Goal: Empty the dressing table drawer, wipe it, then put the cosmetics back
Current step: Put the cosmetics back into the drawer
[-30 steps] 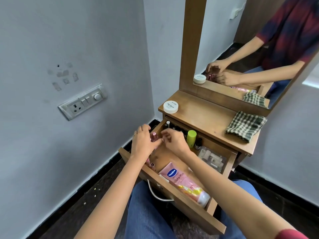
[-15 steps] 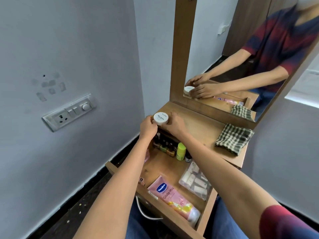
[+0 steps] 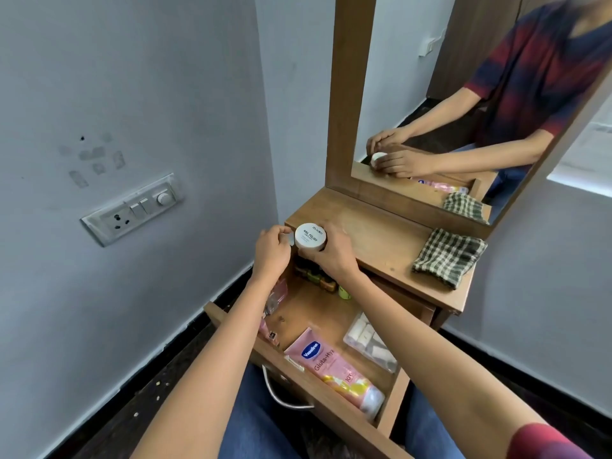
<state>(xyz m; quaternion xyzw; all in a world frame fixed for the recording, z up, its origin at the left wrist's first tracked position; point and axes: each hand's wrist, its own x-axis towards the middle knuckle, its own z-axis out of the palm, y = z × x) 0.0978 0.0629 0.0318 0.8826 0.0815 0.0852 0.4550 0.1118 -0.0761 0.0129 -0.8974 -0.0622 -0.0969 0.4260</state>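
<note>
White plastic, the nail polish jar (image 3: 310, 237) sat at the wooden surface (image 3: 381, 240) edge above the open drawer (image 3: 331, 313). The right hand (image 3: 331, 256) wrapped its side; the left hand (image 3: 271, 251) pinched something small beside it. It looked light, rigid and smooth, best gripped around the wall.

Both forearms extend forward, converging toward 12 o'clock. Right hand (image 3: 331, 256) is curled, fingers wrapped around a round object, palm down. Left hand (image 3: 271, 251) sits at its 9 o'clock, fingers pinched closed, knuckles up, wrist straight.
</note>
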